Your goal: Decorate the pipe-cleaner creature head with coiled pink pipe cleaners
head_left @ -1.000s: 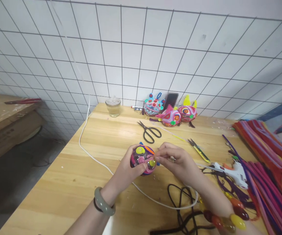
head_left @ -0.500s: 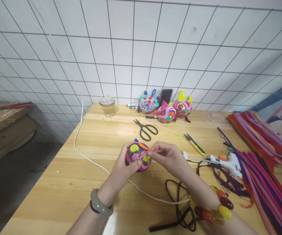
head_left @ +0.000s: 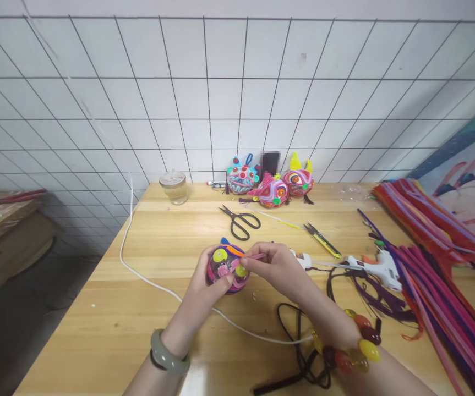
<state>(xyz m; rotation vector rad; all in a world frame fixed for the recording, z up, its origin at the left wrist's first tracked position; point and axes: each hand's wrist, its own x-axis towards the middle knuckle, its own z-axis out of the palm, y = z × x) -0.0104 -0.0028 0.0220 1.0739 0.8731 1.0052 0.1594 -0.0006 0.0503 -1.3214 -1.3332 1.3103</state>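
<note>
A round ornament (head_left: 219,265), dark and see-through in the middle with yellow and pink coils, an orange strip and a blue loop on top, is held above the table. My left hand (head_left: 208,278) wraps round its left and lower side, thumb on the front. From the right, my right hand (head_left: 271,267) pinches a thin pink strip (head_left: 257,256) against the ornament's face. Black scissors (head_left: 243,223) lie just beyond the ornament.
Yellow snips (head_left: 323,242), a white glue gun (head_left: 386,269) and black cord (head_left: 301,357) lie to the right. Fuzzy strips (head_left: 443,297) fill the right side. Finished ornaments (head_left: 272,191) and a glass cup (head_left: 174,190) stand near the wall. A white cable (head_left: 154,283) crosses the table.
The camera view has shifted slightly, so the table's things appear a little further left. Both hands keep their hold on the ornament and the strip.
</note>
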